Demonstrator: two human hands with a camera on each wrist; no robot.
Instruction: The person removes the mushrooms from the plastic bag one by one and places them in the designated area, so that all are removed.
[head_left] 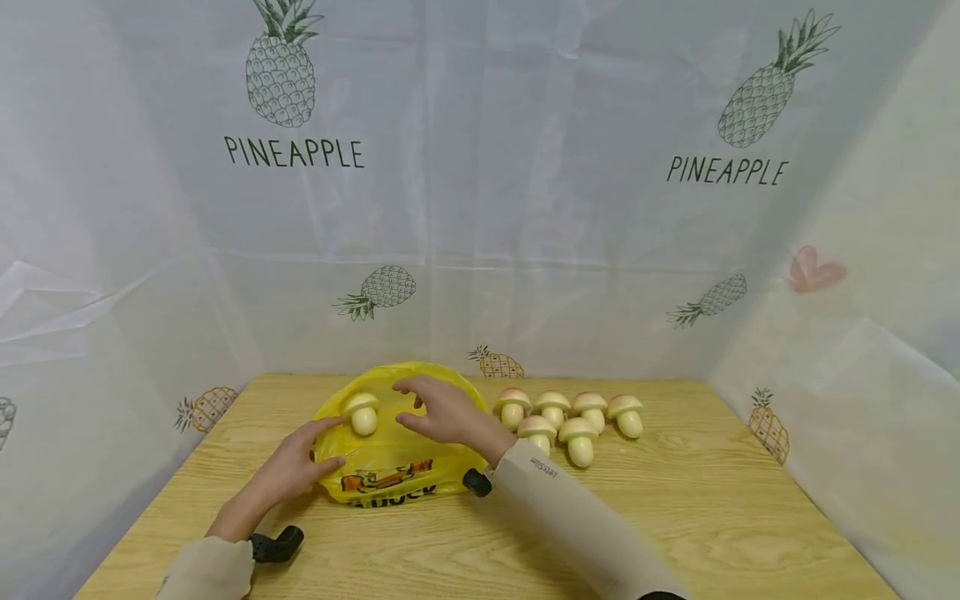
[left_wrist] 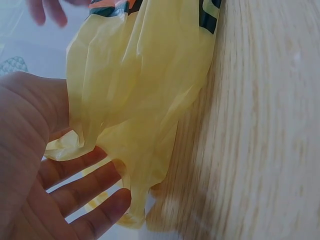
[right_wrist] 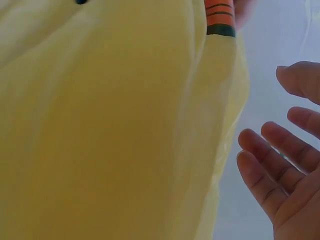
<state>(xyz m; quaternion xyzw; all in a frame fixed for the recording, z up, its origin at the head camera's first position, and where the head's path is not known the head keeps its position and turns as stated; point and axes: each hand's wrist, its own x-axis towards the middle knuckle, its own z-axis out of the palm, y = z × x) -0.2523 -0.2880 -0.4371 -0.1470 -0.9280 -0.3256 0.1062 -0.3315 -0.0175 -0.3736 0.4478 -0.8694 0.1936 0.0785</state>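
Observation:
A yellow plastic bag (head_left: 408, 446) with an orange and black print lies spread wide on the wooden table. One pale toy mushroom (head_left: 364, 419) with a rounded cap sits within it on the left. My left hand (head_left: 296, 465) is at the bag's left side. In the left wrist view its spread fingers (left_wrist: 90, 192) touch the plastic, which hides the end of the thumb. Over the bag's right part is my right hand (head_left: 446, 412), its fingers loosely bent and holding nothing. The right wrist view shows its empty fingers (right_wrist: 280, 165) beside the yellow plastic.
Several more toy mushrooms (head_left: 588, 408) stand grouped on the table (head_left: 675, 500), to the right of the bag. A white pineapple-print sheet (head_left: 510, 192) hangs behind the table and along both sides. A black device (head_left: 277, 545) is strapped at the left wrist.

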